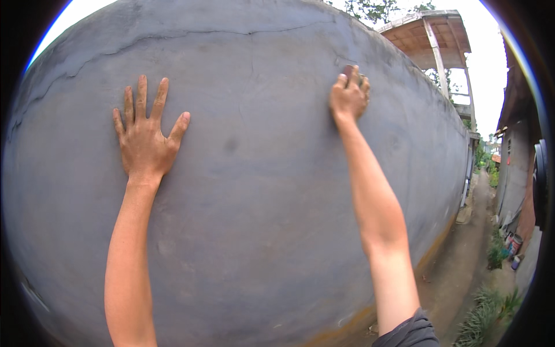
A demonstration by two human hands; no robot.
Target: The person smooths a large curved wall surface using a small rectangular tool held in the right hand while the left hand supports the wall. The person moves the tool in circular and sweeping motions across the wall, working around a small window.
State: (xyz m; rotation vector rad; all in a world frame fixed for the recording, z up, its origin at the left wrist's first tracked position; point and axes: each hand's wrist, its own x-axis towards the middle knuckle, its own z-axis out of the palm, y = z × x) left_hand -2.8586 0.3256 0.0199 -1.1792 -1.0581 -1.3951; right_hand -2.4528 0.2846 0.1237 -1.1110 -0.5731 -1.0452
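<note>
A grey plastered wall fills most of the view, with a thin dark crack running along its upper part. My left hand lies flat on it at the left, fingers spread and nothing in them. Higher up and to the right, my right hand is against the same wall with bent fingers. They close round a small dark-red pad, which shows only at its top edge between thumb and fingers; the rest of it is hidden by the hand.
A dirt path runs along the wall at the right, with green plants beside it. Several cans stand by a building on the far side. Behind the wall rises a roofed structure on posts.
</note>
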